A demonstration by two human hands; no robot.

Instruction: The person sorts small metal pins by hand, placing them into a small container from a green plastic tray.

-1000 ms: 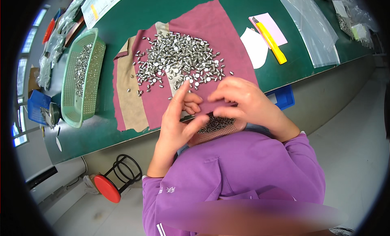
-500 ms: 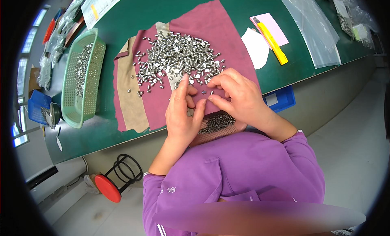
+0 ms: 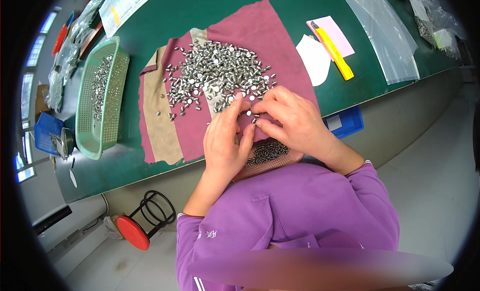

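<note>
A heap of small silvery metal studs (image 3: 220, 66), some showing round white ends, lies on a maroon and tan cloth (image 3: 280, 46). At the heap's near edge my left hand (image 3: 224, 136) rests with index finger and thumb apart, the other fingers curled in. My right hand (image 3: 297, 122) comes from the right, its thumb and index finger bent around a small metal stud (image 3: 254, 120). That stud is also close to my left thumb tip; whether the thumb touches it is too small to tell. Another stud (image 3: 249, 113) lies between the two hands.
Below my hands, a pink basket (image 3: 250, 172) holds darker metal parts. A green basket (image 3: 122, 71) with more studs stands at left. A yellow utility knife (image 3: 332, 51) lies on pink paper at right, near clear plastic bags (image 3: 385, 36). A red stool (image 3: 133, 233) stands on the floor.
My right hand has shifted slightly left, and its fingertips are closer to my left thumb. A stud now sits between the thumbs. My left hand has barely moved.
</note>
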